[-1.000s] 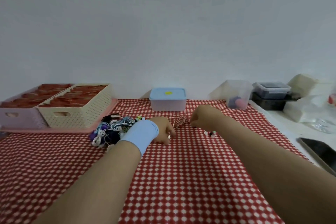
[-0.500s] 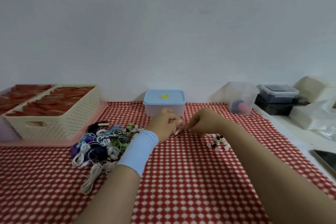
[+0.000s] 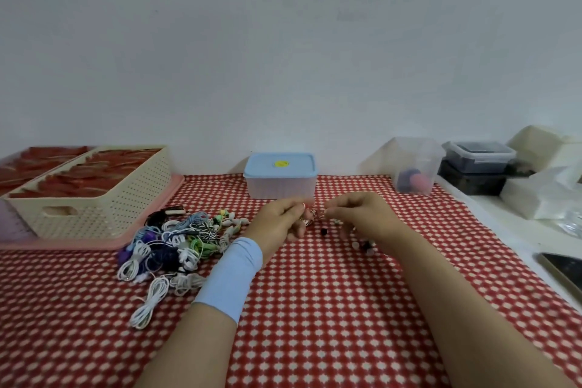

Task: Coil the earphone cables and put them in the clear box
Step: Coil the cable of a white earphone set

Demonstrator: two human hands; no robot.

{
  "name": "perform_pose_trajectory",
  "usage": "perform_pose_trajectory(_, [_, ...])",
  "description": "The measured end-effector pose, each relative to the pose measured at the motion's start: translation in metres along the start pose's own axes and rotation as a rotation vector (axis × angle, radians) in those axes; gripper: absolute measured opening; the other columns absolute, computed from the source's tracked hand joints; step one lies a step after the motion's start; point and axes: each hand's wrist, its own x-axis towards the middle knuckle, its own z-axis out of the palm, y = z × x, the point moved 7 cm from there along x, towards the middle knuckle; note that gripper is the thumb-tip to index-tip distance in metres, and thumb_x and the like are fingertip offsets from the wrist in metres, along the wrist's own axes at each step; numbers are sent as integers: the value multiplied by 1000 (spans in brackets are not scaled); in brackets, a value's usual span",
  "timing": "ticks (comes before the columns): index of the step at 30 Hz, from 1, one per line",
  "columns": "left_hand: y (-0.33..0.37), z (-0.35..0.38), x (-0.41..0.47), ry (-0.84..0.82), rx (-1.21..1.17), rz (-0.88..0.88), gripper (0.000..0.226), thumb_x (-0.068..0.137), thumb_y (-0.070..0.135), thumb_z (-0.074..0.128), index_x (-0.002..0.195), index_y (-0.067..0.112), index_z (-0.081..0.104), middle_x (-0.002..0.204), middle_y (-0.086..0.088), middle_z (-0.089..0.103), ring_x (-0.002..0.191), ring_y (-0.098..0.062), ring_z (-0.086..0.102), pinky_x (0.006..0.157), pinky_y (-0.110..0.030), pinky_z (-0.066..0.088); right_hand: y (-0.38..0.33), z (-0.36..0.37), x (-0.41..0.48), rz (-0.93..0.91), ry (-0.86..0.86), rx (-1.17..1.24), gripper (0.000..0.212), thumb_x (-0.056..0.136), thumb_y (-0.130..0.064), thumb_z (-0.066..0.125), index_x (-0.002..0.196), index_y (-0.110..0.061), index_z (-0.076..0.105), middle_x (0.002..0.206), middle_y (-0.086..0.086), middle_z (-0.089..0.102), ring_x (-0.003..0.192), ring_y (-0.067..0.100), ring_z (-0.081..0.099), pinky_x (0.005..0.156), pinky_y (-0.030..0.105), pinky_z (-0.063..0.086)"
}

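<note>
Two hands before blue-lidded box (image 3: 280,181), left hand (image 3: 277,222) and right hand (image 3: 362,214) pinching pink earphone cable (image 3: 312,215); box's yellow sticker (image 3: 281,163) unreadable; open checked cloth (image 3: 315,309) nearer

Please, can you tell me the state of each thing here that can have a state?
left hand: pinches the pink cable
right hand: pinches the same cable
pink cable: bunched between both hands
clear box: open, some coloured items inside
blue-lidded box: closed
earphone pile: loose on the cloth, not boxed
phone: screen dark
</note>
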Motion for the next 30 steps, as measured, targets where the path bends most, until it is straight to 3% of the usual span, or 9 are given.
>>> perform_pose_trajectory(5, [-5, 1, -4, 57, -129, -33, 19, 102, 18, 49, 107, 10, 65, 99, -8, 75, 61, -10, 59, 51, -19, 42, -5, 11, -6, 42, -117, 273, 11, 87, -13, 74, 97, -13, 79, 86, 9, 75, 54, 16, 55, 39, 20, 33])
perform_pose_trajectory(8, [-5, 3, -6, 58, -217, -20, 19, 101, 19, 52, 105, 8, 67, 94, -6, 72, 59, -8, 57, 47, -16, 41, -7, 15, -7, 46, -145, 327, 16, 88, -12, 72, 103, -9, 78, 81, 7, 73, 55, 16, 52, 41, 20, 31])
perform_pose_trajectory(11, [-3, 4, -9, 49, -257, -15, 20, 100, 20, 53, 107, 10, 68, 86, 0, 72, 61, -7, 58, 49, -16, 44, -10, 21, -11, 24, -192, 317, 17, 91, -11, 69, 104, -10, 79, 86, 8, 74, 57, 14, 51, 44, 22, 27])
perform_pose_trajectory(14, [-3, 6, -10, 43, -303, -13, 20, 99, 18, 55, 109, 10, 70, 88, -7, 71, 65, -9, 63, 55, -19, 51, -11, 26, -13, -2, -233, 313, 19, 91, -13, 68, 107, -11, 78, 96, 11, 74, 59, 13, 52, 46, 22, 28])
perform_pose_trajectory(30, [-4, 7, -11, 117, -360, -13, 21, 94, 19, 60, 100, 3, 73, 80, -7, 72, 63, -10, 64, 56, -19, 53, -13, 27, -15, -62, -184, 283, 17, 91, -12, 68, 102, -15, 81, 92, 12, 76, 65, 14, 60, 45, 20, 35])
